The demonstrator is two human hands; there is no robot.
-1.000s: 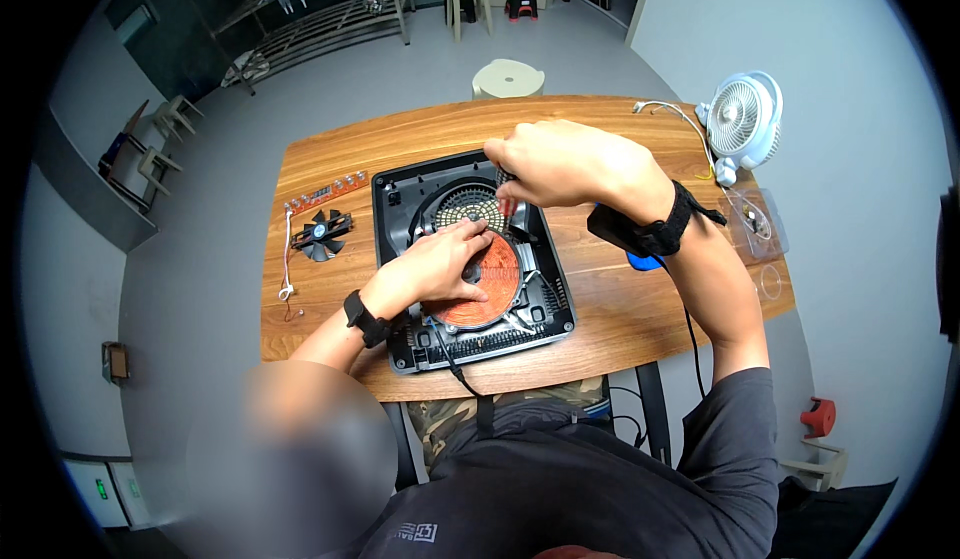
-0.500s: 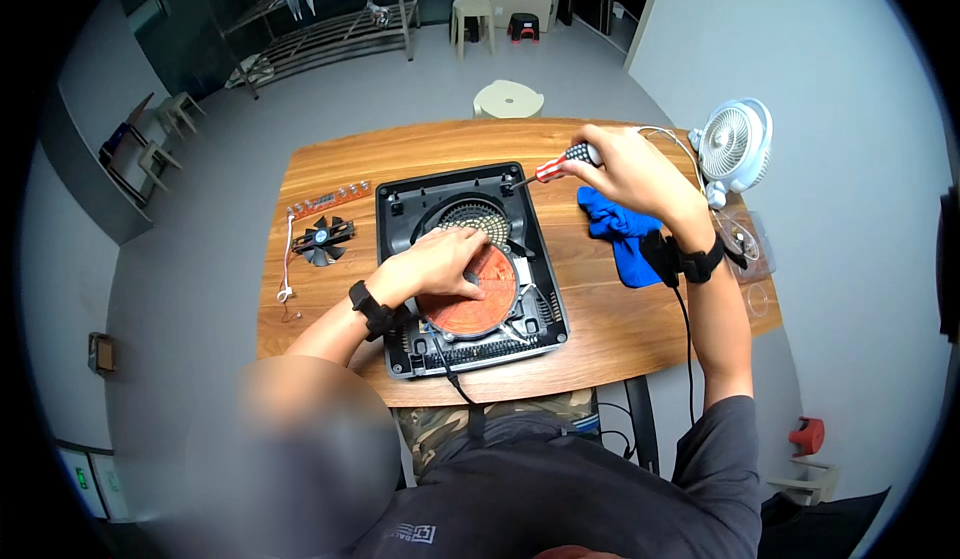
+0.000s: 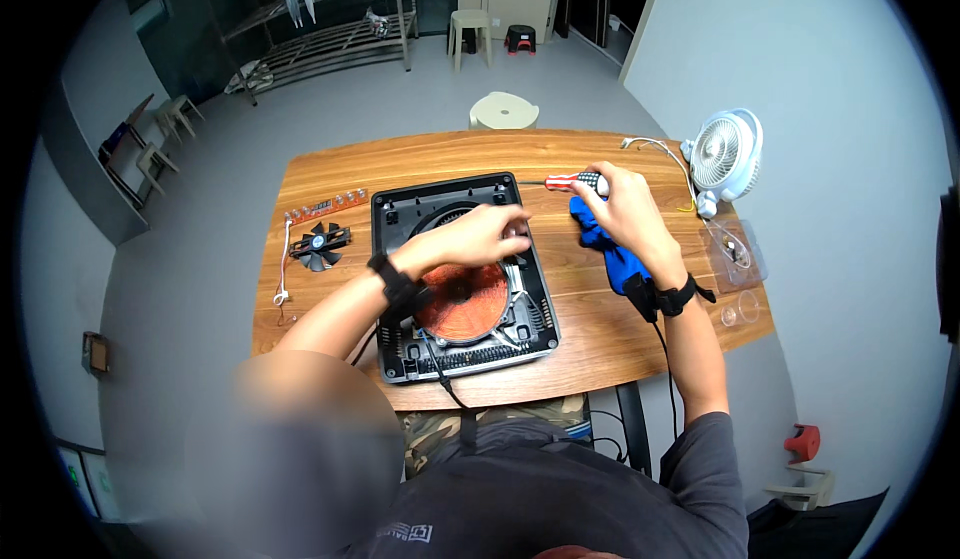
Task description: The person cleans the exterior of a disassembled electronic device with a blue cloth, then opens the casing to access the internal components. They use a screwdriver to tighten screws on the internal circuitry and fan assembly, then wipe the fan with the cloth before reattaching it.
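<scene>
An induction cooker base (image 3: 546,319) with its inside exposed lies on the wooden table in front of me. A round orange-red coil (image 3: 465,304) sits in its near half. My left hand (image 3: 482,235) is above the housing's right part, beyond the coil; its fingers are bent but blurred, so I cannot tell whether they hold anything. My right hand (image 3: 628,209) grips a screwdriver (image 3: 566,182) by its red, white and black patterned handle. The shaft points left, toward the housing's far right corner, apart from it. A blue cloth (image 3: 622,264) lies below that hand.
Left of the housing lie a black fan (image 3: 320,247) and a narrow circuit board (image 3: 325,205) with wires. A white-blue desk fan (image 3: 722,157) and a clear plastic tray (image 3: 738,256) are at the right edge. A stool (image 3: 504,111) stands beyond the table.
My left hand has lifted off the coil and moved right and away from me. My right hand has drawn the screwdriver back from the housing's far right corner.
</scene>
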